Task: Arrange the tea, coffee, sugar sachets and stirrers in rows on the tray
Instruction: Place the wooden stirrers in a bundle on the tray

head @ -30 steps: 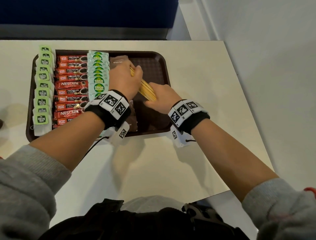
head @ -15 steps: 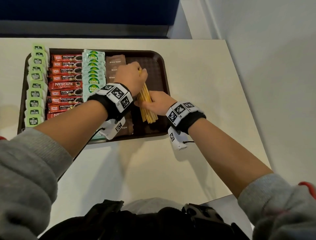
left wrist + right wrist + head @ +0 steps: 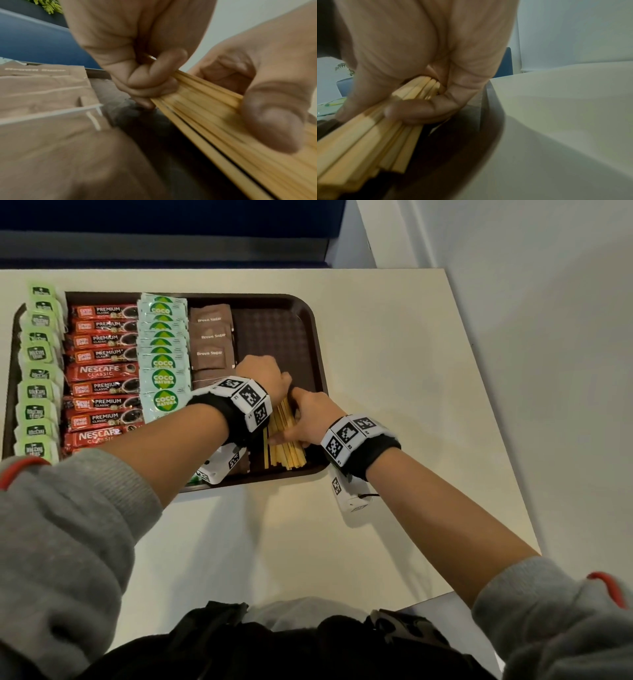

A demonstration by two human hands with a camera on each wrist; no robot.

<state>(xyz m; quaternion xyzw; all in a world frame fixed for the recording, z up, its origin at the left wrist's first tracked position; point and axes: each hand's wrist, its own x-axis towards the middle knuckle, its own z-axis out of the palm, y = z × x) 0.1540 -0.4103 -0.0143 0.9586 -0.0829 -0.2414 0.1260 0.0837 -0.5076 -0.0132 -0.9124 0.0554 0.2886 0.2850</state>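
Observation:
A brown tray point(image 3: 310, 313) holds rows of green tea bags point(image 3: 36, 392), red coffee sticks point(image 3: 102, 371), pale green Coco Natura sachets point(image 3: 164, 361) and brown sugar sachets point(image 3: 210, 337). A bundle of wooden stirrers point(image 3: 284, 443) lies lengthwise at the tray's near right part. My left hand point(image 3: 265, 378) grips the bundle's far end, seen close in the left wrist view as curled fingers point(image 3: 150, 75) on the stirrers point(image 3: 214, 108). My right hand point(image 3: 310, 414) grips the stirrers point(image 3: 368, 132) nearer the middle, thumb point(image 3: 419, 108) across them.
The tray sits on a cream table point(image 3: 394, 371); its right edge and near right corner border a grey floor. A blue panel point(image 3: 171, 217) runs behind the table. The tray's far right part point(image 3: 274, 330) is bare.
Both hands have turned the stirrer bundle from a slant to lie lengthwise and drawn it down toward the tray's near right part. More brown sugar sachets now show.

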